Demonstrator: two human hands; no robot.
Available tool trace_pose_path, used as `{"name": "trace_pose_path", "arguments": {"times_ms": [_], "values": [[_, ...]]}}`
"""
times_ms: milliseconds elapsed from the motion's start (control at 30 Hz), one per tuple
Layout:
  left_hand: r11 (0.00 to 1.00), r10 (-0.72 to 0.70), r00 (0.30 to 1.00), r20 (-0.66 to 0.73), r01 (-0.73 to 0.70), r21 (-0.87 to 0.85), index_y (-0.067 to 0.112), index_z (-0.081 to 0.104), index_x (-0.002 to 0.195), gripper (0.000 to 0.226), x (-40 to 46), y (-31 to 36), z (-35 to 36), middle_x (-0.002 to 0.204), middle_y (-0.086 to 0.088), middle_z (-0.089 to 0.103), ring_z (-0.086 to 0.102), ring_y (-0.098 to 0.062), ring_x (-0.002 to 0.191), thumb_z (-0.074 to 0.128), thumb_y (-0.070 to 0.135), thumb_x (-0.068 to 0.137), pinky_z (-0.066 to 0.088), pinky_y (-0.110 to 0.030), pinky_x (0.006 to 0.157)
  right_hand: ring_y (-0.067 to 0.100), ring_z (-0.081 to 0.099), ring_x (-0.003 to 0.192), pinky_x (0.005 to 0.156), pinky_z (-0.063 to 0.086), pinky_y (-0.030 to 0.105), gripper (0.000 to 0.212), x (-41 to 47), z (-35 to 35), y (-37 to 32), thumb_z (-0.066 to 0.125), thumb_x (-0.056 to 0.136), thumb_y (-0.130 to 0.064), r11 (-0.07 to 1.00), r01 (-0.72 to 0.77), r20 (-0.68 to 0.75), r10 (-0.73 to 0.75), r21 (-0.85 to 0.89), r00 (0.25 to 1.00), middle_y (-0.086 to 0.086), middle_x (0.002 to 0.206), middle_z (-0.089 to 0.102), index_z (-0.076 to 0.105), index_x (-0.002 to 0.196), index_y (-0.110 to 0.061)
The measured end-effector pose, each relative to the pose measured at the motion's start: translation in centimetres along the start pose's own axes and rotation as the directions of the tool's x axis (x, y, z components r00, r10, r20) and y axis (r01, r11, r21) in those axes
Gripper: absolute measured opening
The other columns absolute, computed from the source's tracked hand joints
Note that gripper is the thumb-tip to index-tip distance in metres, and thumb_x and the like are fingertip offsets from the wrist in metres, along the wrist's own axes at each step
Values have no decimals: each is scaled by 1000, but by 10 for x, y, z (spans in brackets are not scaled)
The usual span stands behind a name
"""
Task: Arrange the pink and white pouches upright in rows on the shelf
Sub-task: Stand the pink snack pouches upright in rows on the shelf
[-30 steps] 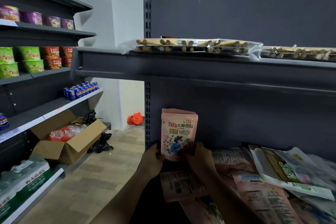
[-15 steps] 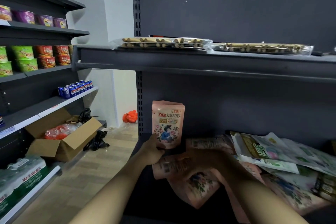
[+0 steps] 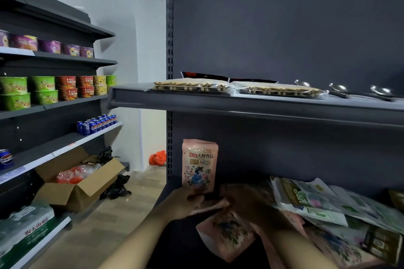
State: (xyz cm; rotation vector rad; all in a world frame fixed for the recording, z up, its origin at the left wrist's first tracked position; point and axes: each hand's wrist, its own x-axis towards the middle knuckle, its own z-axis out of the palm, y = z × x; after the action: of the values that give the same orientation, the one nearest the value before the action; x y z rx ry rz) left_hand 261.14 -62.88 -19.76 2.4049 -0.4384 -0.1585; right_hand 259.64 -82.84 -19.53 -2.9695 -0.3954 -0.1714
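On the far left, a dark side rack (image 3: 65,102) carries purple noodle cups (image 3: 49,46) on an upper tier, green, red and yellow cups (image 3: 50,89) below them, and a row of blue soda cans (image 3: 97,123) lower still. Under the cans sits an open cardboard box (image 3: 76,183) with orange-red plastic packs inside, and a wrapped case of bottled water (image 3: 24,231) lies on the lowest tier. An orange bag (image 3: 157,158) lies on the floor by the wall.

Toward the centre, the upper shelf (image 3: 240,107) holds two flat clear packs of wooden sticks (image 3: 192,87) side by side, with metal spoons (image 3: 341,89) to their right. On the lower shelf (image 3: 172,183), one pink pouch (image 3: 199,165) stands upright at the left end, against the back panel, printed face forward (the only one standing).

The left hand (image 3: 192,203) is at the foot of this pouch, fingers reaching rightward; motion blur hides whether they grip anything, so I cannot tell its hold. Just right of it, the right hand (image 3: 251,209) is badly smeared and lies over the pile; whether it is closed on a pouch I cannot tell. Below the hands a second pink pouch (image 3: 227,233) lies tilted, blurred.

Further right, white and green pouches (image 3: 310,201) and more pink ones (image 3: 336,244) lie flat in an overlapping heap.
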Motion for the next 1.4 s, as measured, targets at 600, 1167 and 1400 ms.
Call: {"name": "trace_pose_path", "arguments": {"times_ms": [600, 1167, 1400], "values": [[783, -8, 996, -85, -47, -620, 9, 65, 106, 17, -19, 50, -9, 88, 3, 69, 67, -4, 72, 57, 11, 91, 51, -14, 60, 30, 35, 137, 109, 38, 43, 108, -16, -50, -24, 76, 68, -48, 697, -23, -326, 364, 717, 872, 8, 148, 35, 9, 148, -18], [641, 23, 1000, -19, -29, -767, 16, 59, 117, 35, -20, 39, -33, 108, -6, 71, 68, -20, 99, 67, 24, 84, 54, -32, 79, 19, 69, 99, 85, 54, 31, 25, -19, -11, -44, 63, 88, -8, -23, -27, 28, 19, 999, 999, 10, 108, 71, 65, 112, -9], [885, -33, 999, -36, 12, -466, 28, 56, 99, 20, -14, 11, -38, 101, 6, 64, 59, -12, 99, 61, 13, 88, 48, -24, 78, 14, 61, 78, 65, 48, 23, 16, -4, -4, -54, 62, 89, -20, 384, -26, -32, 144, 923, 989, 0, 83, 66, 64, 104, -16]]}}
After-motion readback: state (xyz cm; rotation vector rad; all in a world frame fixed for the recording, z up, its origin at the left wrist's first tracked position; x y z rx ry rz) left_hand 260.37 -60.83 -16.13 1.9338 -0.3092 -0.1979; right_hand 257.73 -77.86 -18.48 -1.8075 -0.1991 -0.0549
